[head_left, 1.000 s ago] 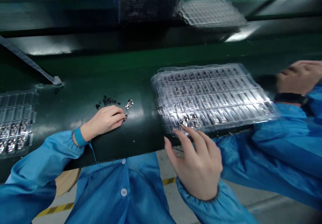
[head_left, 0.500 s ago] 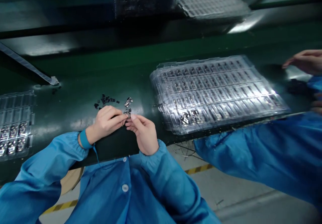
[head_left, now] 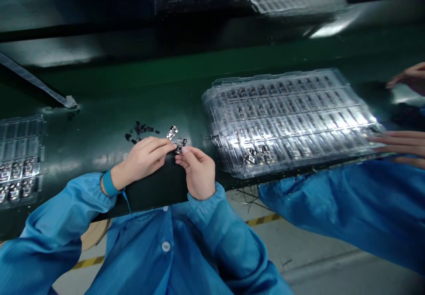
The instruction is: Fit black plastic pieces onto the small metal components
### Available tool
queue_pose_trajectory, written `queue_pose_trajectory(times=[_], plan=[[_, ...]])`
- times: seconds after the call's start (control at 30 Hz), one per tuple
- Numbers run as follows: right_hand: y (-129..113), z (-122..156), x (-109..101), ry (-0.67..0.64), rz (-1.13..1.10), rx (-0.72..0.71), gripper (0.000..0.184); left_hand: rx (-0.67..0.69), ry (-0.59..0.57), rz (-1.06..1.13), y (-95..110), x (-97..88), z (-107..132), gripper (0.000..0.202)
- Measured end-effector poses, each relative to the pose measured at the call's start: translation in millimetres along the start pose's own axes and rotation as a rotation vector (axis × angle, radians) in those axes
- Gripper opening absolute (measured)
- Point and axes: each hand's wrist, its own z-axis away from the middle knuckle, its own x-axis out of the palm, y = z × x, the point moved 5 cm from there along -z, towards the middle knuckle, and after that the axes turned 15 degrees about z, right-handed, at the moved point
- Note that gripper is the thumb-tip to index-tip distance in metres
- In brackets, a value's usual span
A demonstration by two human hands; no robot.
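Between the thumb and fingers of my right hand (head_left: 200,171) is a small circuit board (head_left: 181,144), lifted just above the green bench (head_left: 99,153). My left hand (head_left: 146,158) is closed, its fingertips pressed together at the left edge of that board; whatever they pinch is too small to make out. Just beyond my fingers lies a second small circuit board (head_left: 171,132). A loose scatter of tiny black pieces (head_left: 142,128) lies behind my left hand.
Right of my hands sits a stack of clear trays (head_left: 292,122) with small parts in its pockets and loose boards on its near left corner. Another clear tray (head_left: 20,147) with boards is at far left. A co-worker's hand (head_left: 401,142) touches the stack's right end.
My right hand has turned the board and moved it slightly right, with more of its face showing. My left fingers have straightened toward it. The co-worker's hand has reached the tray stack.
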Motion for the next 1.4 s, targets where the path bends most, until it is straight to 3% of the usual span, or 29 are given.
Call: queue_pose_trajectory(times=[0.1, 0.17, 0.3, 0.43, 0.67, 1.0, 1.17, 1.4], plan=[[-7.0, -0.8, -8.2, 0.072, 0.028, -0.09, 0.024, -0.223, -0.048, 0.234, -6.3, -8.9, -4.9, 0.076], [-9.3, 0.0, -7.2, 0.038, 0.055, -0.12, 0.022, -0.328, -0.033, 0.409, -5.7, -14.7, -11.5, 0.085], [-13.4, 4.9, 1.8, -0.065, 0.129, -0.208, 0.018, -0.552, 0.135, 0.586, -2.6, -17.3, -27.2, 0.042], [-22.1, 10.9, 6.4, -0.1, 0.229, -0.29, 0.015, -0.682, 0.167, 0.647, 2.4, -8.7, -35.6, 0.026], [-48.7, 20.4, 4.3, -0.003, 0.399, -0.505, 0.011, -0.575, 0.186, 0.457, 14.1, -15.5, -31.9, 0.015], [-49.7, 24.4, 0.5, 0.048, 0.472, -0.598, 0.007, -0.473, 0.224, 0.39, 22.2, -17.6, -31.5, 0.012], [-48.2, 26.9, 0.2, 0.091, 0.464, -0.565, 0.005, -0.412, 0.245, 0.318, 28.4, -18.9, -31.9, 0.01], [-48.1, 24.4, 0.2, 0.051, 0.436, -0.474, 0.014, -0.354, 0.213, 0.249, 32.4, -17.6, -31.8, 0.013]])
